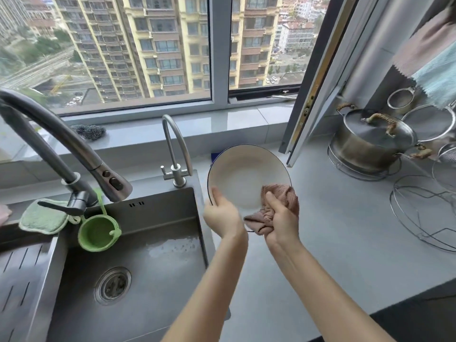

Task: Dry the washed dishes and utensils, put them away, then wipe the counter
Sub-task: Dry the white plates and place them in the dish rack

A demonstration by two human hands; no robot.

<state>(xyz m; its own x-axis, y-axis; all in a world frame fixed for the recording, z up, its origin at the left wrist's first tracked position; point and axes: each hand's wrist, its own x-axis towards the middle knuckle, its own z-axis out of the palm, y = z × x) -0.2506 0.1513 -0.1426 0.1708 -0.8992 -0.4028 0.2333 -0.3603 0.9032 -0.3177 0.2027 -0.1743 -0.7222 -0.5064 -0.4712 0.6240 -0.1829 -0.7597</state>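
Plate (246, 174): white with a dark rim line, held tilted with its face toward the camera. It sits above the counter (345, 255), just right of the sink (148, 280). The hands hide its lower edge, so contact with the counter cannot be confirmed.

Left hand (222, 215): grips the plate rim at the plate's 8 o'clock, thumb laid on the inner face, fingers curled behind.

Right hand (281, 218): fingers clenched round a bunched pink cloth (278, 193), which is pressed against the plate at its 4 o'clock rim.

Surroundings, read from the plate:
- 9 o'clock: small tap (175, 149), then the large faucet (61, 144).
- 8 o'clock: green cup (98, 233) hanging from the faucet base, with a green pad (42, 215) beside it.
- 2 o'clock: lidded steel pot (370, 144) on a wire stand.
- 3 o'clock: wire racks (424, 213) on the counter.
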